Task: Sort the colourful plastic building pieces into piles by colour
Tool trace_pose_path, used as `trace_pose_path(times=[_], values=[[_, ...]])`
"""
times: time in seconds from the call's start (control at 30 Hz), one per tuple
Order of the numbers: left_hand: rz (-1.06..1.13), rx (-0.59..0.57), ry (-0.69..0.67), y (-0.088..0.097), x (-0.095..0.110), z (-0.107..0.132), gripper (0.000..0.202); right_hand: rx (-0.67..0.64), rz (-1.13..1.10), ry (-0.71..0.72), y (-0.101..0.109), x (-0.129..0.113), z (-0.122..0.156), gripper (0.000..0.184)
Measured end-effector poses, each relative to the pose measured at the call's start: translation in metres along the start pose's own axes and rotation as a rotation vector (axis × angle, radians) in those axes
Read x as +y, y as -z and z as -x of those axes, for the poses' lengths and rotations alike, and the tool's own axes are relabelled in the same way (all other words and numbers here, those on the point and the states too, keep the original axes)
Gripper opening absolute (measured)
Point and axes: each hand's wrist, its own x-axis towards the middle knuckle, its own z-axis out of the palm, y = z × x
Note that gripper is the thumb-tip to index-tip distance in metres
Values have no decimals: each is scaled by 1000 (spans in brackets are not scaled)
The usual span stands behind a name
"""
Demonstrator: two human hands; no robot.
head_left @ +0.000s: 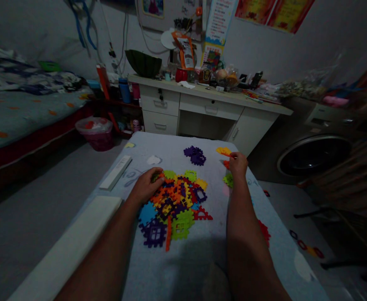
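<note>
A heap of toothed plastic interlocking tiles (pixel 183 225) in orange, purple, green, yellow, blue and red lies on the cloth-covered table. At its upper left edge rests my left hand (pixel 147 184), thumb and fingers apart around a small green tile that is partly hidden. My right hand (pixel 239 164) is at the table's far right, its fingers pinched on the end of a yellow tile (pixel 223 151). Under and beside that hand lie an orange tile (pixel 226 164) and a green tile (pixel 228 180). Purple tiles (pixel 195 155) form a separate group at the far middle.
Red tiles (pixel 264 232) lie partly behind my right forearm. On the left edge are a white bar (pixel 116 172) and a longer white board (pixel 73 242). Beyond the table stand a cluttered desk (pixel 161 100), a washing machine (pixel 308 154) and a pink bin (pixel 100 140).
</note>
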Motion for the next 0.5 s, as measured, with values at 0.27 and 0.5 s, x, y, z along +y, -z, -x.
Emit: trace_pose_path(times=[0.27, 0.5], values=[[-12, -5, -11, 1, 4, 1, 44, -198, 130, -17, -12, 9, 9, 27], [-24, -9, -12, 1, 2, 0, 42, -241, 177, -117, 2, 4, 7, 34]])
